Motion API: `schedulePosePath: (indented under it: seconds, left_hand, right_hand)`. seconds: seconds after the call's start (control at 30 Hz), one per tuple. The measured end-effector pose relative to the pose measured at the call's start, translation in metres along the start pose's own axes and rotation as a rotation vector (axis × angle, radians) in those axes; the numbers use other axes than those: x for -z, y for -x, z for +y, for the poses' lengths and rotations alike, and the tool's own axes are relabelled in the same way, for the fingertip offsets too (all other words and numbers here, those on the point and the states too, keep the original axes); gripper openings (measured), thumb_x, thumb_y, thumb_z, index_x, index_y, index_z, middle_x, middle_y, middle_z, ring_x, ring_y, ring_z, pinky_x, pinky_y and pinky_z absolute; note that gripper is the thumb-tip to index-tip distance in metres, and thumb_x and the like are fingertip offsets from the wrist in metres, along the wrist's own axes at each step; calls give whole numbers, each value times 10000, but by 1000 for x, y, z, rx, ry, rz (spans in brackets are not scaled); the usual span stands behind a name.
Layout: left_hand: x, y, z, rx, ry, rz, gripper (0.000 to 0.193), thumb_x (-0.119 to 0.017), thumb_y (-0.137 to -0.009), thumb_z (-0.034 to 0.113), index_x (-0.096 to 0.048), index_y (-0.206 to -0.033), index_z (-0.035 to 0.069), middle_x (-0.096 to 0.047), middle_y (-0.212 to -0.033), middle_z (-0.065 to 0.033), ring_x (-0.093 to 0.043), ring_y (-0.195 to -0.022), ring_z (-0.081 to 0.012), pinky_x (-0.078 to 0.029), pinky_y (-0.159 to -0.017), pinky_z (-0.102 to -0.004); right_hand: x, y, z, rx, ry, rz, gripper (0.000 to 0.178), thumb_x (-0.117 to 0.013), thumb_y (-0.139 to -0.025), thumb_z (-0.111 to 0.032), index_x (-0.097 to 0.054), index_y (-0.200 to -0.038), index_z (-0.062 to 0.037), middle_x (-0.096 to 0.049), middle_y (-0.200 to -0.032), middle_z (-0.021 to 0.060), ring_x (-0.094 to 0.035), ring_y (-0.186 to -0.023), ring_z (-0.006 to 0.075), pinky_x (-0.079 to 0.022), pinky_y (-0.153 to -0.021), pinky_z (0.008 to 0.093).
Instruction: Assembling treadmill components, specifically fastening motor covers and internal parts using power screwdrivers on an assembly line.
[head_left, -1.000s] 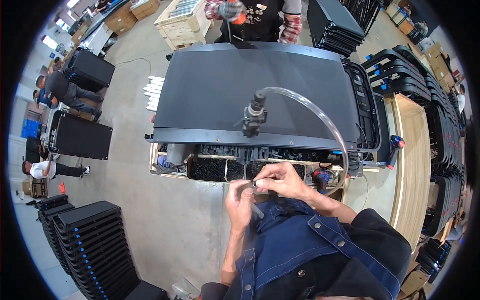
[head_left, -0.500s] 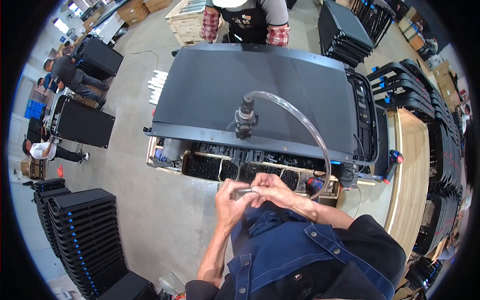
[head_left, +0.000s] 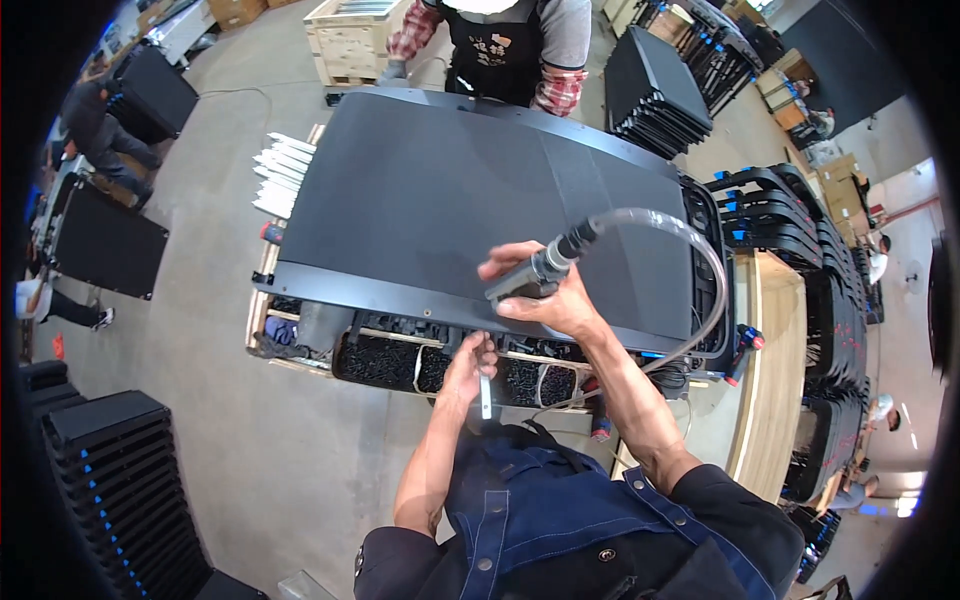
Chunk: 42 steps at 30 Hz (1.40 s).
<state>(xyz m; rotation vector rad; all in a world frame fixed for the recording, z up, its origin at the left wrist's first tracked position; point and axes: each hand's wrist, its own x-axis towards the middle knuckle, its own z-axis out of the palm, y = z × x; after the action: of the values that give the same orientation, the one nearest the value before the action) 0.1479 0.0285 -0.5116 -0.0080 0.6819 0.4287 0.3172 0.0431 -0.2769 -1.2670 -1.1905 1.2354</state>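
Note:
My right hand is wrapped around a grey and black hand tool on a clear hose. The tool tilts above the near part of a large black panel. My left hand is closed with its fingers curled, and a small flat metal strip sticks out of it toward me. That hand is just off the panel's near metal edge rail, over bins of small black parts. What its fingertips touch is hard to make out.
Across the panel stands a person in an apron, one gloved hand at its far edge. White tubular parts lie at left. Right are a red and black power tool and a wooden crate. Stacked black panels stand lower left.
My hands have parted. The right has risen forward and taken hold of the hanging tool; the left keeps the metal piece and has moved toward the panel's edge. The view has turned.

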Motion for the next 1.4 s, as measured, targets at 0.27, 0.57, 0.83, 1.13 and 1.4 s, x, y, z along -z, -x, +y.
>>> schedulePosePath:
  seconds: [0.27,0.57,0.83,1.13,1.4]
  left_hand:
    - [3,-49,32,76,-124,-357,305,-764,-845,343,-662,-1063,156,-664,-891,-1,-599,-732,-119,-400,-542,-247]
    - [2,-45,45,-20,-175,-264,215,-759,-888,196,-650,-1068,153,-615,-879,40,-543,-681,-67,-424,-557,-246]
    - [19,-58,18,-217,-104,-205,133,-728,-893,128,-633,-986,129,-590,-796,34,-510,-641,-66,-408,-557,-238]
    - [13,-53,8,-192,1,-140,236,-791,-825,79,-641,-995,146,-597,-836,48,-517,-664,-58,-406,-567,-220]
    - [52,-61,21,-98,-249,-293,221,-723,-926,187,-658,-1094,59,-686,-942,-56,-652,-799,-148,-544,-651,-283]
  right_hand:
    - [-12,8,1,18,-114,19,989,-897,-652,-9,-410,-1509,-85,-597,-1372,130,-586,-1195,223,-511,-1025,409]
    - [-38,-7,9,141,225,274,575,-861,-731,-47,-569,-1226,-67,-651,-1244,186,-640,-1144,266,-534,-962,405]
    - [-43,-8,25,222,-44,252,369,-794,-755,73,-583,-1033,-46,-653,-1002,124,-651,-1045,268,-528,-952,447]
    - [-44,-5,27,251,9,209,351,-774,-780,74,-588,-1054,-45,-657,-1027,130,-648,-1049,277,-507,-995,475]
    - [-57,-17,15,132,-18,186,643,-854,-746,-68,-550,-1313,-82,-512,-1392,210,-628,-1173,347,-531,-985,474]
